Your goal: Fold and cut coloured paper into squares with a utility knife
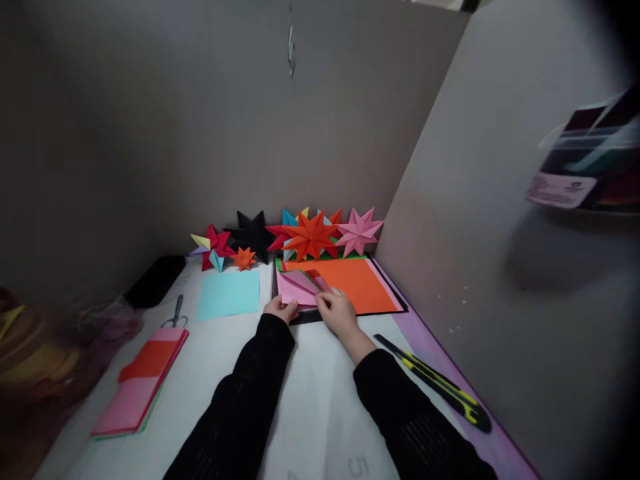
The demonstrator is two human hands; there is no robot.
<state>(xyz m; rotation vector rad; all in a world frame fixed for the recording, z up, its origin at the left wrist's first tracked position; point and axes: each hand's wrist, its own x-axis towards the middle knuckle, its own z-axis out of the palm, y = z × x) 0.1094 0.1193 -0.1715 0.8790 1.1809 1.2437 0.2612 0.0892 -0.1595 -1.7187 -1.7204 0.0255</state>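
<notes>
A pink sheet of paper lies at the left end of a stack of coloured paper, its upper layer lifted and showing green and red sheets beneath. My left hand is closed at the pink paper's lower left corner, thumb on the edge. Fingers and thumb of my right hand pinch the paper's right side. Under and beside it spreads a large orange sheet, with pink and black sheets showing at its edges. How many layers each hand grips is hidden.
Folded paper stars, including an orange star, line the back wall. A light blue sheet lies left, near scissors and a pink-and-red paper stack. A utility knife lies right. A dark flat object is at the back left.
</notes>
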